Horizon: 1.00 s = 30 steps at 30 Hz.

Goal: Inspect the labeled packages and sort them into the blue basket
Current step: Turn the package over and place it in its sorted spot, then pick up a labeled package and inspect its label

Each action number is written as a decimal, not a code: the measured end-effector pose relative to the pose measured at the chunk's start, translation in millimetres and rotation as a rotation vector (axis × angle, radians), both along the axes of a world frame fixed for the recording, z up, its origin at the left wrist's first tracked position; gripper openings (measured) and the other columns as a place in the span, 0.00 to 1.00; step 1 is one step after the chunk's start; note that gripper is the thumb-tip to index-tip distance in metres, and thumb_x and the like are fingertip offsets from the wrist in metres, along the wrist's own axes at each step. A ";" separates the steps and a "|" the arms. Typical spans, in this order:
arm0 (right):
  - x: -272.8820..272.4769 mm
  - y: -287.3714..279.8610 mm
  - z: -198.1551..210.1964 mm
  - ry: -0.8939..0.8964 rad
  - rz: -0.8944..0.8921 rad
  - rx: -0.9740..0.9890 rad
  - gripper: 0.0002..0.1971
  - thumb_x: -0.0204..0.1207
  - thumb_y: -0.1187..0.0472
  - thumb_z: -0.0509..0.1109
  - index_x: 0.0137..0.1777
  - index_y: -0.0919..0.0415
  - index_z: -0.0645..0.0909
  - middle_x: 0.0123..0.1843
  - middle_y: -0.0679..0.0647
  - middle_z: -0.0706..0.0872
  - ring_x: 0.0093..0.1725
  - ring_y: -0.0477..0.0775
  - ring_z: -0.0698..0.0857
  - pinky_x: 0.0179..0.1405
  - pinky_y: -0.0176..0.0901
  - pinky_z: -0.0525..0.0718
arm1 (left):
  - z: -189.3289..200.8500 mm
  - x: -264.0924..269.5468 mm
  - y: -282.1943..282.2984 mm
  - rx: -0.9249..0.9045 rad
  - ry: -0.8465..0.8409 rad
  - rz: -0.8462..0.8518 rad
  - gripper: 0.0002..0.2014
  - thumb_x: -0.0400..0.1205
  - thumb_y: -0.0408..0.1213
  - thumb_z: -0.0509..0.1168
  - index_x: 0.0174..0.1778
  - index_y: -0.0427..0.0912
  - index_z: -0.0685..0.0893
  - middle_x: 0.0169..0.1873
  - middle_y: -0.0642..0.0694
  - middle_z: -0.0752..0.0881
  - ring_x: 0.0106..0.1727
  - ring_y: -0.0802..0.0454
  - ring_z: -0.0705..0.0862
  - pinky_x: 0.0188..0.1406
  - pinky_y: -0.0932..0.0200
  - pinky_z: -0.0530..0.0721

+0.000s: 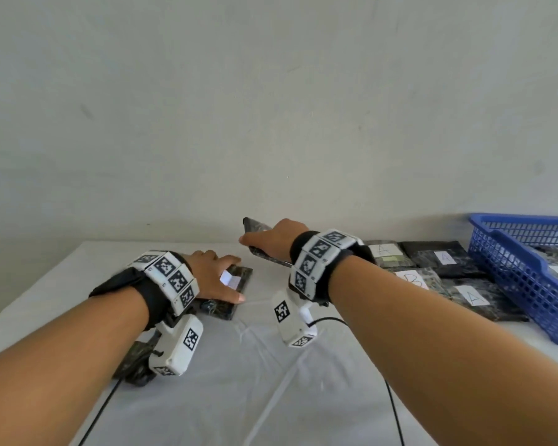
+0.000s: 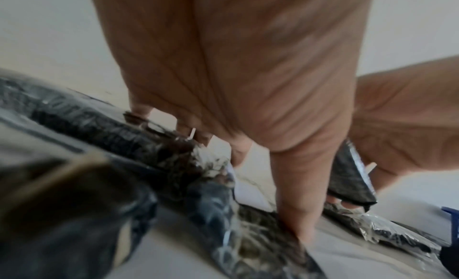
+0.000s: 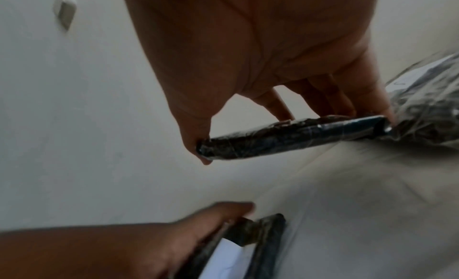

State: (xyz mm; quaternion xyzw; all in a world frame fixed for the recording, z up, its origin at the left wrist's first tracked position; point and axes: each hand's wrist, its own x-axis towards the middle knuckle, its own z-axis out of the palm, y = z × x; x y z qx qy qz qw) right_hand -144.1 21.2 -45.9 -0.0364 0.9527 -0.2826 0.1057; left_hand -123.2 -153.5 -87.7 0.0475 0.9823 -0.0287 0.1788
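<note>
My left hand (image 1: 216,275) lies over a dark wrapped package with a white label (image 1: 239,284) flat on the white table. Its fingers reach over the far edge and its thumb sits against the near edge (image 2: 293,224). My right hand (image 1: 273,238) holds a second dark package (image 1: 254,226) tilted above the table, gripped by its edges between thumb and fingers (image 3: 298,135). Its label side is hidden from me. The blue basket (image 1: 516,272) stands at the far right.
Several dark packages marked A (image 1: 445,257) and B (image 1: 413,281) lie in a group between my right arm and the basket. Another package (image 1: 132,365) lies under my left wrist. Black cables (image 1: 395,410) trail over the cloth. A wall stands right behind the table.
</note>
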 end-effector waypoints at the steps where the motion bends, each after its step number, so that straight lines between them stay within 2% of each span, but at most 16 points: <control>1: -3.7 -5.8 -4.6 0.008 -0.003 0.045 0.29 0.78 0.31 0.70 0.59 0.58 0.75 0.47 0.54 0.81 0.51 0.58 0.83 0.51 0.47 0.83 | -2.1 0.1 -2.8 0.004 0.015 0.007 0.51 0.79 0.73 0.64 0.92 0.52 0.50 0.88 0.41 0.63 0.88 0.40 0.64 0.84 0.43 0.68; 4: -13.5 -16.1 -18.7 0.034 -0.003 0.175 0.26 0.78 0.34 0.72 0.54 0.58 0.78 0.46 0.53 0.82 0.50 0.58 0.85 0.56 0.48 0.88 | -6.4 -3.3 -6.2 0.022 0.047 0.005 0.51 0.77 0.74 0.66 0.90 0.46 0.59 0.85 0.42 0.69 0.83 0.42 0.70 0.80 0.43 0.73; 7: -17.7 -21.9 -30.1 0.104 0.001 0.292 0.24 0.78 0.34 0.72 0.40 0.55 0.75 0.39 0.51 0.81 0.40 0.53 0.83 0.46 0.45 0.87 | -4.3 -3.6 0.2 0.055 0.071 -0.011 0.46 0.77 0.68 0.72 0.85 0.46 0.66 0.77 0.42 0.74 0.77 0.42 0.75 0.69 0.51 0.78; 9: -18.2 -25.2 -36.7 0.161 -0.005 0.413 0.25 0.78 0.32 0.71 0.38 0.55 0.75 0.40 0.52 0.82 0.43 0.54 0.83 0.44 0.44 0.82 | -3.0 -2.7 7.7 0.022 0.083 -0.005 0.40 0.79 0.63 0.74 0.80 0.43 0.70 0.73 0.41 0.75 0.73 0.42 0.77 0.58 0.55 0.76; 11: -20.3 -26.1 -42.1 0.209 -0.002 0.505 0.28 0.78 0.30 0.69 0.41 0.57 0.77 0.50 0.54 0.86 0.51 0.58 0.83 0.46 0.47 0.78 | -2.5 -1.8 15.4 -0.022 0.092 0.006 0.37 0.79 0.60 0.74 0.76 0.41 0.72 0.71 0.40 0.75 0.72 0.43 0.76 0.56 0.54 0.76; 15: -22.8 -23.4 -44.3 0.192 0.008 0.508 0.33 0.81 0.29 0.64 0.65 0.59 0.84 0.68 0.62 0.84 0.69 0.65 0.80 0.57 0.53 0.79 | 1.1 3.3 23.1 -0.067 0.110 0.024 0.31 0.81 0.55 0.73 0.73 0.39 0.75 0.70 0.40 0.75 0.71 0.43 0.78 0.53 0.56 0.74; 17: -20.2 -19.3 -41.7 0.166 -0.011 0.526 0.31 0.87 0.35 0.60 0.72 0.61 0.82 0.73 0.63 0.82 0.74 0.66 0.79 0.68 0.55 0.79 | 3.1 6.2 21.4 -0.086 0.104 0.029 0.26 0.83 0.53 0.71 0.70 0.39 0.78 0.70 0.39 0.76 0.71 0.42 0.79 0.59 0.55 0.77; 18: -19.0 -15.5 -41.0 0.159 -0.007 0.520 0.28 0.89 0.38 0.59 0.71 0.62 0.82 0.73 0.63 0.82 0.75 0.66 0.79 0.71 0.55 0.79 | 3.3 6.8 19.2 -0.082 0.101 0.036 0.23 0.85 0.51 0.69 0.69 0.38 0.79 0.70 0.38 0.75 0.71 0.41 0.79 0.64 0.53 0.79; 20: -16.7 -4.6 -40.5 0.169 0.058 0.464 0.22 0.88 0.42 0.62 0.61 0.62 0.83 0.67 0.62 0.85 0.72 0.65 0.80 0.64 0.53 0.80 | 5.8 6.5 14.7 -0.060 0.104 0.042 0.20 0.88 0.48 0.64 0.66 0.35 0.81 0.70 0.36 0.75 0.70 0.39 0.79 0.71 0.49 0.78; 21: -14.8 1.8 -41.5 0.178 0.094 0.433 0.19 0.87 0.43 0.64 0.55 0.61 0.82 0.62 0.61 0.86 0.69 0.64 0.82 0.59 0.51 0.80 | 7.9 6.9 12.4 -0.049 0.105 0.047 0.19 0.90 0.47 0.61 0.64 0.34 0.82 0.70 0.35 0.75 0.67 0.39 0.80 0.67 0.51 0.79; 22: -13.1 7.5 -43.2 0.190 0.124 0.407 0.17 0.87 0.46 0.65 0.53 0.62 0.83 0.59 0.60 0.86 0.65 0.63 0.84 0.54 0.49 0.81 | 11.0 7.7 10.4 -0.042 0.106 0.059 0.17 0.92 0.46 0.59 0.60 0.34 0.83 0.69 0.36 0.77 0.60 0.42 0.81 0.59 0.54 0.80; 23: -12.0 13.4 -45.6 0.202 0.148 0.398 0.14 0.86 0.50 0.66 0.52 0.62 0.84 0.55 0.58 0.86 0.59 0.60 0.85 0.49 0.47 0.83 | 15.2 8.7 8.6 -0.042 0.111 0.070 0.16 0.92 0.44 0.57 0.52 0.35 0.82 0.63 0.38 0.80 0.49 0.47 0.80 0.46 0.59 0.79; 24: -11.4 16.6 -47.7 0.209 0.160 0.409 0.11 0.86 0.54 0.67 0.49 0.62 0.83 0.50 0.57 0.85 0.52 0.58 0.84 0.42 0.43 0.82 | 20.0 9.3 7.3 -0.047 0.116 0.085 0.17 0.93 0.42 0.56 0.42 0.37 0.78 0.53 0.42 0.82 0.39 0.52 0.76 0.34 0.62 0.73; 25: -10.0 20.4 -49.1 0.214 0.172 0.431 0.11 0.86 0.57 0.66 0.44 0.61 0.81 0.44 0.55 0.83 0.45 0.55 0.83 0.35 0.40 0.79 | 26.7 10.6 7.2 -0.050 0.121 0.101 0.19 0.93 0.41 0.56 0.36 0.40 0.73 0.43 0.46 0.80 0.33 0.55 0.71 0.27 0.65 0.67; 27: -8.6 24.2 -49.8 0.197 0.193 0.459 0.14 0.87 0.61 0.63 0.37 0.60 0.75 0.36 0.53 0.78 0.34 0.50 0.78 0.28 0.38 0.74 | 42.0 15.9 7.4 -0.065 0.118 0.119 0.17 0.94 0.39 0.56 0.38 0.40 0.73 0.34 0.49 0.72 0.30 0.57 0.68 0.21 0.67 0.63; 30: -3.1 25.5 -40.1 0.140 0.218 0.482 0.17 0.89 0.61 0.61 0.36 0.61 0.73 0.34 0.53 0.76 0.33 0.50 0.76 0.29 0.39 0.73 | 63.6 24.7 14.4 -0.004 0.146 0.082 0.14 0.94 0.43 0.56 0.51 0.36 0.77 0.33 0.48 0.72 0.31 0.55 0.70 0.24 0.65 0.64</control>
